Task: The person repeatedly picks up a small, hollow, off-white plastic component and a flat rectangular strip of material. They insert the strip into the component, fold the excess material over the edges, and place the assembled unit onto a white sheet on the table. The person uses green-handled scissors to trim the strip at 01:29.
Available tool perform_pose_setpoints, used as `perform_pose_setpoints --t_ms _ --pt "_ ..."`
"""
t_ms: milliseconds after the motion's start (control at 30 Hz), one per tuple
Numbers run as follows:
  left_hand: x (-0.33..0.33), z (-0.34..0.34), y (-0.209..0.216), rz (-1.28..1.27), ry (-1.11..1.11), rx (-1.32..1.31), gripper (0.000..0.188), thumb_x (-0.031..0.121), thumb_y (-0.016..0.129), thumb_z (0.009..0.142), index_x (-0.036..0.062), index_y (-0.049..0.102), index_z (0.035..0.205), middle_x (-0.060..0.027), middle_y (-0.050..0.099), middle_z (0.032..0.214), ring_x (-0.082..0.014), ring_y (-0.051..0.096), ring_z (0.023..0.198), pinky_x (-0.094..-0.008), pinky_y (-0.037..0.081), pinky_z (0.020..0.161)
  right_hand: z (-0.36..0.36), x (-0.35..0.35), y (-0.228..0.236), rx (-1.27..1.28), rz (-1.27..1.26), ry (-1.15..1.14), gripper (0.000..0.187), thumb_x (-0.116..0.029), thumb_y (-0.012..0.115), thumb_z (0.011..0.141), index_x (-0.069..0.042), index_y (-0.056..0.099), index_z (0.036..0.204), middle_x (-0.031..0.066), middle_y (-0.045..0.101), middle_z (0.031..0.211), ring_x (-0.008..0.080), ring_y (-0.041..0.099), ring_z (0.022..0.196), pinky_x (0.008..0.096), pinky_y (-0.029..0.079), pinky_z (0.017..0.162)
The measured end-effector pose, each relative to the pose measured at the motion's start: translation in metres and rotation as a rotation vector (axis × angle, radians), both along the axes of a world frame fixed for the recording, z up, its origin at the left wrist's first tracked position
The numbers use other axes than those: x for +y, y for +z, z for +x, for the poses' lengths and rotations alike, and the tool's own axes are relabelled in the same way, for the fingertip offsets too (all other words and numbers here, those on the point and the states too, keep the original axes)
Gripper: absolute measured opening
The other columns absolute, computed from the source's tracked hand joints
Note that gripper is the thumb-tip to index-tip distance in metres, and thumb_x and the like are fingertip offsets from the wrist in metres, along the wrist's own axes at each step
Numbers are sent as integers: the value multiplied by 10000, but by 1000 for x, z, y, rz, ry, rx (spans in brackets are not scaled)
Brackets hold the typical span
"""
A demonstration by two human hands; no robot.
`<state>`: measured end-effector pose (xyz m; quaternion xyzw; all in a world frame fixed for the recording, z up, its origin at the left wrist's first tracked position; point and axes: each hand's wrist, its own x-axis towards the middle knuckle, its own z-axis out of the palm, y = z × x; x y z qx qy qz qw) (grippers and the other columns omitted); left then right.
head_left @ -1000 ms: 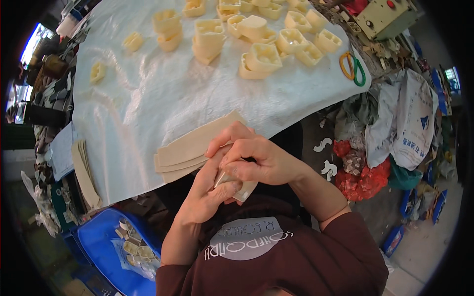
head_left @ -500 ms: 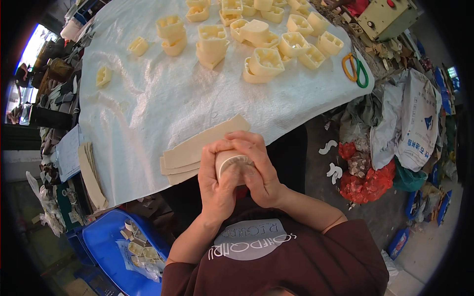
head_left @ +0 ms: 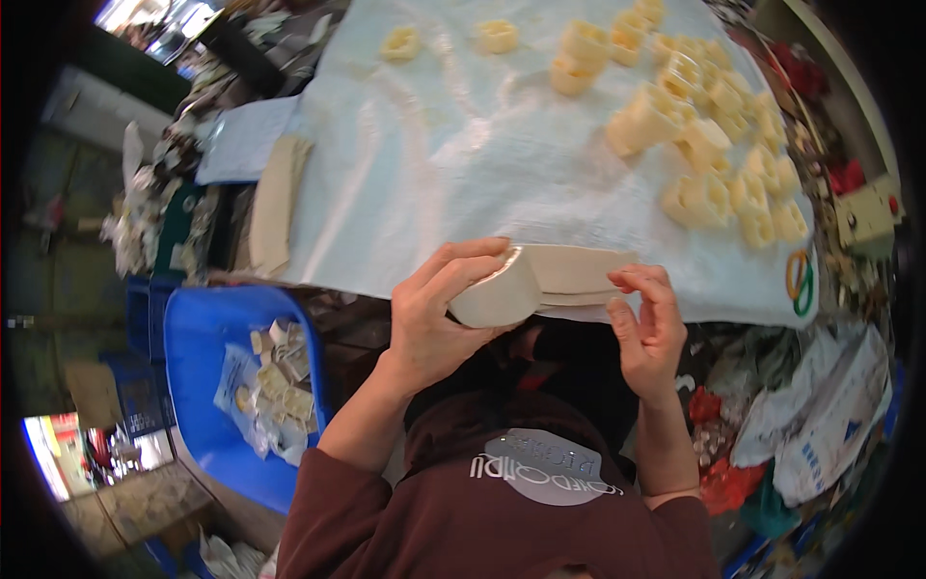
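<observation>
My left hand (head_left: 434, 314) grips a cream, smooth-sided rounded piece (head_left: 499, 292), about as big as the palm, with a pale rim along its upper edge. Its fingers wrap behind the piece, so part of it is hidden. At the table's near edge, just beyond that piece, lies a small stack of flat cream strips (head_left: 577, 270). My right hand (head_left: 648, 333) is beside the right end of these strips, thumb and fingers apart, nothing held. Whether its fingertips touch the top strip I cannot tell.
Hollow pale-yellow plastic blocks (head_left: 699, 198) crowd the far right of the white-covered table (head_left: 386, 193). Orange-and-green-handled scissors (head_left: 801, 282) lie at its right edge. More cream strips (head_left: 278, 207) rest at the left edge. A blue tub (head_left: 188, 386) of scraps stands lower left; bags (head_left: 820, 434) lie right.
Both hands were clasped round the cream piece; now my right hand has let go and moved right, to the strips. My left hand keeps the piece, now tilted. The view has swung left.
</observation>
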<state>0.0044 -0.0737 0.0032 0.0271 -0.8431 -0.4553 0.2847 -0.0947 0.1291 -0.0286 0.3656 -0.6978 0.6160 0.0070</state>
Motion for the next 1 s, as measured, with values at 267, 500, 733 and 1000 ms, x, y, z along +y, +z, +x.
perform_pose_setpoints --t_ms 267,500,733,1000 --pt "-11 26 -3 -14 134 -55 381 46 799 580 24 619 916 -108 635 954 -201 629 838 -280 500 704 10 -31 19 71 113 174 322 -70 648 787 -21 532 1083 147 549 1052 239 563 901 318 451 771" --pt "11 16 -1 -133 11 -85 375 66 796 593 25 609 916 -114 617 947 -219 633 816 -293 508 665 19 -45 24 -238 50 336 417 -173 679 789 -7 527 1140 121 553 1024 214 570 876 309 473 734" --pt "31 1 -8 -94 -184 -112 466 56 784 571 53 583 992 -94 579 987 -256 601 838 -341 507 675 15 -21 20 -423 119 227 222 -163 627 845 12 571 970 92 584 900 151 590 749 268 483 648" --pt "67 -36 -4 -52 -259 -182 374 31 765 602 46 577 925 -93 624 979 -240 623 854 -315 488 724 -32 52 11 -348 -97 -261 157 -152 502 924 -18 548 990 63 607 914 111 567 756 247 466 712"
